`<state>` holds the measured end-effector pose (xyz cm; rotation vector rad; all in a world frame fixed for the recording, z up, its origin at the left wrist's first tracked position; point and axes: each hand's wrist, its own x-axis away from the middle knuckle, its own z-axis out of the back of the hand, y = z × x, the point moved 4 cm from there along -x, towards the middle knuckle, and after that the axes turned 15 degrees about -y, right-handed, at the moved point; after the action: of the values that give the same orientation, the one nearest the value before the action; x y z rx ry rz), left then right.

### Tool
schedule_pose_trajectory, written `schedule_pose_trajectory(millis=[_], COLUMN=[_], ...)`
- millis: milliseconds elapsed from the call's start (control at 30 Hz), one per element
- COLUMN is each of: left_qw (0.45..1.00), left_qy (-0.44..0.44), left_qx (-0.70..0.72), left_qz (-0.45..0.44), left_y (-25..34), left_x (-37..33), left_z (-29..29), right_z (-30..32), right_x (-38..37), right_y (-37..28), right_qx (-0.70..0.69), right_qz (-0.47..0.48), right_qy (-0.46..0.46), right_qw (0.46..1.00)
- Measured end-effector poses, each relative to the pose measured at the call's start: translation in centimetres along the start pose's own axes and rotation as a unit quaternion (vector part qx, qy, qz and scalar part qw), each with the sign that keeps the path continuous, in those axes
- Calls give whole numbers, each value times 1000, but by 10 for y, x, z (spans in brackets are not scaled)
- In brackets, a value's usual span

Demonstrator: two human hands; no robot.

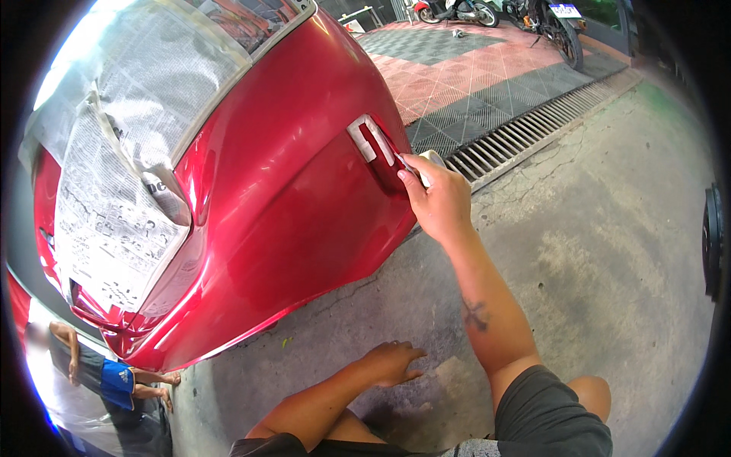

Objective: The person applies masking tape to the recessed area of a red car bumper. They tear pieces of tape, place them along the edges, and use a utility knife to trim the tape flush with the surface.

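A glossy red car body (304,183) curves across the left and middle of the view. Set in its corner is a narrow recess edged with pale masking tape (363,143), with red showing in the middle. At the recess's near edge, my right hand (442,199) pinches a thin sliver between thumb and forefinger; I cannot make out what it is. Behind those fingers shows part of a pale roll, seemingly masking tape (432,158), held in the same hand. My left hand (391,363) hangs over the concrete, fingers apart, holding nothing.
Newspaper (122,221) covers the car's front and glass. Another person in blue shorts (117,384) stands at the lower left. A metal floor grate (525,129) borders red and grey tiles, with parked motorbikes (560,34) beyond. A dark round object (713,240) is at the right edge.
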<state>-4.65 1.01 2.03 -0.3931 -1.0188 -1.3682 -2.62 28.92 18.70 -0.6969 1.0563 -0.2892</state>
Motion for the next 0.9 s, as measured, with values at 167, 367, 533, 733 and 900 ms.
schedule_pose_trajectory(millis=[167, 367, 533, 733, 900], left_qw=[1000, 1000, 1000, 999, 999], left_qy=[7, 20, 12, 27, 30], left_qx=[-4, -9, -4, -14, -2], left_qz=[-1, -13, -15, -28, -12], left_y=[4, 8, 9, 5, 16], left_x=[0, -3, -6, -9, 0], left_z=[4, 7, 8, 4, 15], right_z=[-3, -8, -12, -13, -3], right_x=[15, 30, 36, 41, 82], right_y=[16, 28, 31, 37, 61], right_qx=[-4, 4, -5, 9, -72], right_qz=[-52, -73, -68, -72, -84], right_qy=[-46, -64, -52, -55, -55], right_qw=[998, 995, 996, 996, 992])
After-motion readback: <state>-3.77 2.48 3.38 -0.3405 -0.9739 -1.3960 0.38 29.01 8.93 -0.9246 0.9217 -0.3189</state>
